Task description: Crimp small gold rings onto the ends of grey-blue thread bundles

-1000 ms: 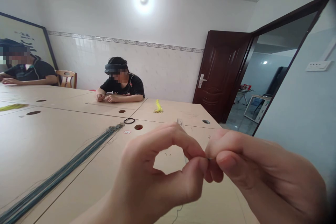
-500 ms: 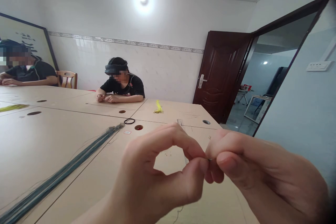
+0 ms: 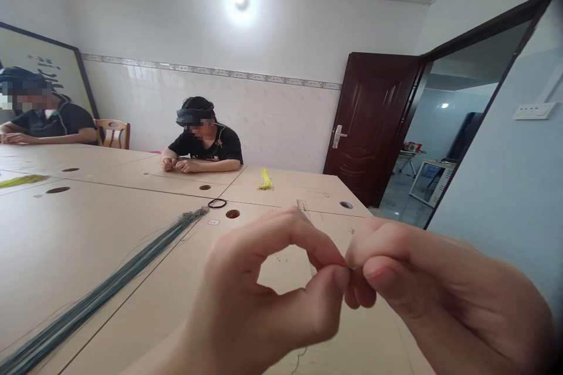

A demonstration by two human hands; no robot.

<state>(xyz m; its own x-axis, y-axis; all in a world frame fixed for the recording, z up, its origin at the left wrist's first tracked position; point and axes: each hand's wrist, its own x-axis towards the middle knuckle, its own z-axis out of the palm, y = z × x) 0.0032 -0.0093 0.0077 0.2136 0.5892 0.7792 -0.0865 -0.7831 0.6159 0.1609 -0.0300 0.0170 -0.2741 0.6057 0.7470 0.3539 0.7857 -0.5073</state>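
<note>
My left hand is closed in a pinch, thumb against forefinger, at a thin dark strand that shows as a tiny bit between the two hands. My right hand pinches right beside it, its fingertips touching those of the left. A thin dark thread hangs below my left hand over the table. To the left lies a long bundle of grey-blue threads, its knotted end near a black elastic ring.
Across the pale table sit two people in black. Yellow threads lie on the far side, more at the left edge. A small label lies near a round hole. A brown door stands behind.
</note>
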